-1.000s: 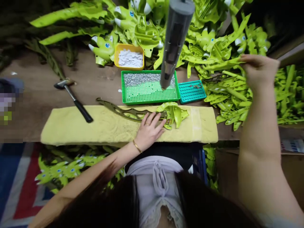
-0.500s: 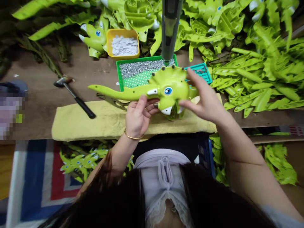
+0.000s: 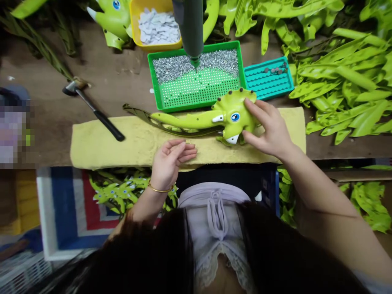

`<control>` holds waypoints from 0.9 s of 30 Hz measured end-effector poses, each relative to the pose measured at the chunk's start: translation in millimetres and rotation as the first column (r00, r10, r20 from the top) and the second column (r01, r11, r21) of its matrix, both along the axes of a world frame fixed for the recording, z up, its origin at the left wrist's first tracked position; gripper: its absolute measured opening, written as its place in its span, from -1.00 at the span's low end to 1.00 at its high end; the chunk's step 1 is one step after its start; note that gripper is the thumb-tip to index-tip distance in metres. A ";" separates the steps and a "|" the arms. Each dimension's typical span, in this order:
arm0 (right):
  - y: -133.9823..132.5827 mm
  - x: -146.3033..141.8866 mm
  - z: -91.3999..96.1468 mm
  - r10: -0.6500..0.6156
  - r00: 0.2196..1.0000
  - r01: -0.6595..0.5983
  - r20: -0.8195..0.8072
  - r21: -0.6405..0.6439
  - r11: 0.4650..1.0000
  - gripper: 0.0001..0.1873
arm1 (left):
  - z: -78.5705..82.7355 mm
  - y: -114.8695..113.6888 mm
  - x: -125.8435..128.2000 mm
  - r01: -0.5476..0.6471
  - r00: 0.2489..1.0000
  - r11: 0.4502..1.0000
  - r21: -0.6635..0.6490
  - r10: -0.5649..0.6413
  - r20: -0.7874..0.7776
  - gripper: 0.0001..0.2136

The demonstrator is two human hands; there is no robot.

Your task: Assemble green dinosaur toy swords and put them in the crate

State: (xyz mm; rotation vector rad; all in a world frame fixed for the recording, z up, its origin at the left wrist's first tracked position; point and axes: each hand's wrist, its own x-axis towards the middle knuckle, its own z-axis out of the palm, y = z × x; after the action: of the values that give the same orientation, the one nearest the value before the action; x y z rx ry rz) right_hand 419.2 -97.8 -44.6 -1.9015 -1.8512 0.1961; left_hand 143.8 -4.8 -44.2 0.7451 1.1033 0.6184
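A lime green dinosaur-head toy shell [image 3: 214, 118] with a long blade lies on the yellow towel [image 3: 128, 141], over another green shell half beneath it. My right hand [image 3: 269, 126] rests on the dinosaur's head, fingers spread and pressing it down. My left hand [image 3: 171, 159] hovers palm up just in front of the blade, fingers loosely curled, holding nothing. A dark electric screwdriver [image 3: 190, 28] hangs above the green screw tray [image 3: 196, 87].
A hammer [image 3: 92, 108] lies left of the towel. A yellow tub [image 3: 156, 24] of white pieces and a teal tray [image 3: 269, 79] sit behind. Piles of green plastic parts [image 3: 346, 73] crowd the right and back. More dinosaur toys [image 3: 122, 192] lie below the bench.
Both hands lowered the dinosaur shell onto the half on the towel. My left hand let go and drew back; my right hand stays on the head.
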 end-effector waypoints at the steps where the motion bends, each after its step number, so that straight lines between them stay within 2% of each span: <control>1: -2.3 -1.3 -2.2 -0.001 1.000 0.001 0.024 -0.012 1.000 -0.21 | -2.9 0.8 -5.3 -0.022 1.000 1.000 -0.014 0.022 -0.016 -0.66; 7: -1.9 -8.5 -5.6 0.022 0.996 -0.017 0.092 -0.052 0.999 -0.24 | -10.7 4.8 -10.3 -0.074 0.997 0.997 -0.035 0.073 -0.032 -0.73; 20: 0.3 -12.8 -2.0 0.013 0.989 0.005 0.145 -0.124 0.992 -0.29 | -5.7 8.2 -9.6 -0.080 0.996 0.992 -0.096 0.077 -0.034 -0.79; 27: 1.6 -21.0 -6.3 0.001 0.989 0.021 0.149 -0.146 0.989 -0.29 | 1.9 26.5 4.3 -0.062 0.997 0.991 -0.118 0.066 0.029 -0.88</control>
State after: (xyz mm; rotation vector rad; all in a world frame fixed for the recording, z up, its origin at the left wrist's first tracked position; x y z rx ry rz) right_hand 398.1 -96.1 -50.9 -2.0746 -1.9724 0.1972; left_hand 148.0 21.8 -42.3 0.5979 1.1267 0.6128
